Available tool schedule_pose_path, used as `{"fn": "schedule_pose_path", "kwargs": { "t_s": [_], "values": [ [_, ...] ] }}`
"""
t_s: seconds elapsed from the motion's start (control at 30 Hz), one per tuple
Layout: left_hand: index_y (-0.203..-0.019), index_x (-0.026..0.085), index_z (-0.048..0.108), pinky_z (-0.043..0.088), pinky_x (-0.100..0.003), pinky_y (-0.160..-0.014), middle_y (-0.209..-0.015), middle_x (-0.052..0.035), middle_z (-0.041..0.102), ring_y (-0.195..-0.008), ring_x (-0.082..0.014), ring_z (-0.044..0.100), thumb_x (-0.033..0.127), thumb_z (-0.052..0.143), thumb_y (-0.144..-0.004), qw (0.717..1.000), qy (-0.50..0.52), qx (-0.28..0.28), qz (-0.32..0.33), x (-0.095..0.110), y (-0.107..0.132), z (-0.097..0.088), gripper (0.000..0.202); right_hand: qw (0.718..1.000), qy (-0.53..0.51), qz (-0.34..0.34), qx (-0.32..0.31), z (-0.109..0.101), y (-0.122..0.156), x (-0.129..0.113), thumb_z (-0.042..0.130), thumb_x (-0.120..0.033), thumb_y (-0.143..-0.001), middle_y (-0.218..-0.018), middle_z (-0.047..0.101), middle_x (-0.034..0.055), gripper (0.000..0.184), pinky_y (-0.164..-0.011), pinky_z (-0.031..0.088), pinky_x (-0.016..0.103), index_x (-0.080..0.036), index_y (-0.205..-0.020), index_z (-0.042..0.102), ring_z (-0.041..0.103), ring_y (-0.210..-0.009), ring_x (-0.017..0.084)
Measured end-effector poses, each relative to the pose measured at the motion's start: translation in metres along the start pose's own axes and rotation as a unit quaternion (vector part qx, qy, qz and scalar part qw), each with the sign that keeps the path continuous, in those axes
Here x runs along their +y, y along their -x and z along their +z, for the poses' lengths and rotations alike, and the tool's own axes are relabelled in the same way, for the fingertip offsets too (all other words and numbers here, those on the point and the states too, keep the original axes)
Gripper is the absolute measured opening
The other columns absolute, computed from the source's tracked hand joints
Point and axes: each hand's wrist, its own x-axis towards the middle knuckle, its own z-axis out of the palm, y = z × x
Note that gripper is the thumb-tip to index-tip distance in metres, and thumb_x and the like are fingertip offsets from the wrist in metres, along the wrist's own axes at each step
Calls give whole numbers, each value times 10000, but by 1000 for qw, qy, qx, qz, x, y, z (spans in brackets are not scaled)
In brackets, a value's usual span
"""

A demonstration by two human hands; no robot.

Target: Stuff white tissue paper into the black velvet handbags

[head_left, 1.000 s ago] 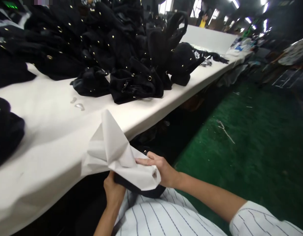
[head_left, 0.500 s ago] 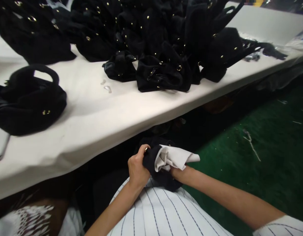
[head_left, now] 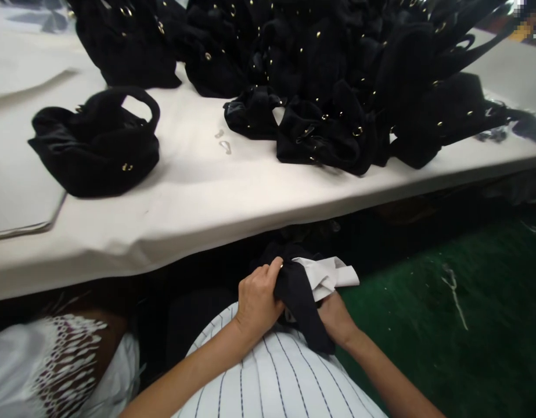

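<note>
Soft black bag (head_left: pixel 300 296) looks light and limp, best pinched at its rim, where left grip (head_left: pixel 258 299) closes on it and right grip (head_left: pixel 333 316) clasps white paper (head_left: pixel 326 276) beside

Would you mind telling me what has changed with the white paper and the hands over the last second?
The white paper, spread open a second ago, has been crumpled and pushed into the black bag. The left hand moved up to grip the bag's edge; the right hand went behind it. The bags on the table stayed put.
</note>
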Motion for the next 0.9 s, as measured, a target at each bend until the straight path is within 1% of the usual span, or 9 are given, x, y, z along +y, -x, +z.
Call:
{"fn": "schedule_pose_path", "kwargs": {
  "t_s": [0.13,0.2,0.27,0.37,0.47,0.6,0.67,0.8,0.9],
  "values": [
    [-1208,171,617,538,-428,-834,-1154,-150,584,-1075,-320,541,141,608,-734,997,-10,75,22,-3,1,-5,475,981,-131,21,142,1,5,-14,768,-342,-785,-1303,609,133,753,-930,577,393,-234,-1419,376,644,-1148,277],
    [-1218,165,609,528,-424,-901,-1208,-149,566,-1118,-303,514,73,584,-714,994,15,85,64,-5,-2,-6,513,982,-138,-11,126,1,0,-20,732,-292,-822,-1336,579,115,758,-905,584,355,-278,-1453,311,644,-1144,244],
    [-1164,154,618,537,-378,-862,-1092,-113,616,-1032,-260,540,21,544,-723,992,43,67,100,-6,-4,-6,467,993,-52,-67,78,0,-5,-27,689,-217,-846,-1312,577,99,621,-954,558,361,-281,-1407,430,627,-1155,237],
    [-947,153,633,532,-342,-768,-938,-86,646,-903,-232,556,39,518,-800,987,51,81,131,-9,-5,-3,219,980,75,-176,46,0,-5,-36,630,-124,-864,-1256,564,94,391,-1027,506,366,-251,-1233,610,590,-1177,233],
    [-866,165,610,506,-316,-713,-887,-77,651,-847,-216,554,90,511,-864,978,68,130,148,-11,-3,1,124,965,108,-227,78,4,3,-39,621,-82,-868,-1154,574,89,320,-949,540,323,-234,-1149,622,618,-1082,209],
    [-865,159,599,485,-302,-698,-868,-81,643,-837,-208,562,152,529,-890,966,115,184,139,-15,-1,6,75,959,119,-227,121,9,16,-35,619,-72,-876,-1083,579,90,256,-849,568,294,-218,-1086,605,635,-998,201],
    [-881,156,599,481,-300,-706,-878,-86,646,-847,-207,572,166,529,-894,962,127,200,137,-17,-1,8,72,961,123,-232,90,10,21,-32,586,-75,-906,-1145,578,106,300,-902,568,311,-221,-1168,592,629,-1069,214],
    [-891,158,603,471,-293,-705,-886,-87,650,-826,-193,577,188,517,-915,957,145,210,139,-13,-1,10,94,957,164,-235,-48,7,23,-30,451,-72,-960,-1408,465,151,517,-1014,551,354,-239,-1449,443,550,-1280,256],
    [-851,164,596,456,-288,-683,-866,-82,651,-786,-182,568,198,501,-928,955,146,213,147,-7,-3,10,127,946,179,-238,-129,2,19,-31,422,-74,-944,-1427,485,137,603,-1059,534,398,-256,-1516,362,529,-1304,275]
  ]
}}
